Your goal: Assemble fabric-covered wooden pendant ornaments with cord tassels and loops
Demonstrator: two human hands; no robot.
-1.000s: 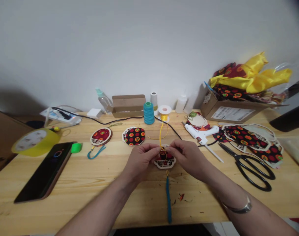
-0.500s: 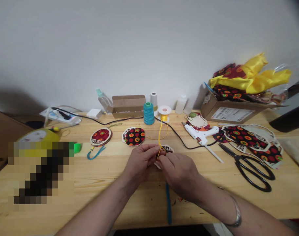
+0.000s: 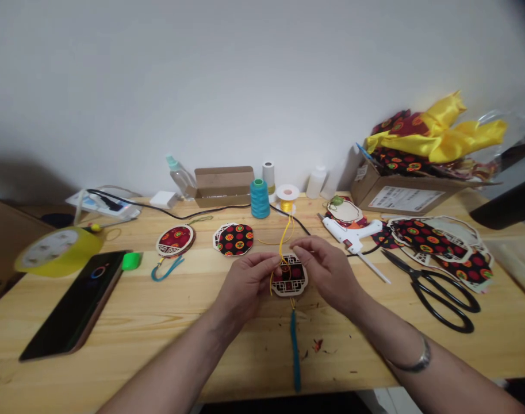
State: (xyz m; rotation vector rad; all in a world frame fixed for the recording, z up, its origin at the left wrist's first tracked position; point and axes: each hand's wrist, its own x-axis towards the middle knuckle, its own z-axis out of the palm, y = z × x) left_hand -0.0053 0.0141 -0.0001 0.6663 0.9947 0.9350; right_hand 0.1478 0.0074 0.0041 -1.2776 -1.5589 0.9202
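Observation:
A lattice-framed ornament [image 3: 290, 282] with dark patterned fabric lies in front of me, a teal tassel [image 3: 295, 351] hanging from its lower edge. My left hand [image 3: 251, 279] pinches yellow cord [image 3: 283, 238] at the ornament's top left. From there the cord runs up toward a spool [image 3: 287, 198], and a loose end hangs over the ornament's left side. My right hand [image 3: 329, 270] is at the upper right edge, thumb and forefinger brought together; what lies between them is too small to make out.
Behind stand a teal thread cone [image 3: 259, 199] and a small cardboard box [image 3: 223, 187]. To the right are a white glue gun [image 3: 352, 233], black scissors [image 3: 430, 287] and fabric pieces [image 3: 430, 238]. Leftward lie two ornaments [image 3: 234, 240], a phone [image 3: 76, 305] and yellow tape [image 3: 59, 250].
My right hand has moved up and right, off the ornament's middle, uncovering its lattice face. A loose cord end now hangs at the left. My left hand keeps its pinch.

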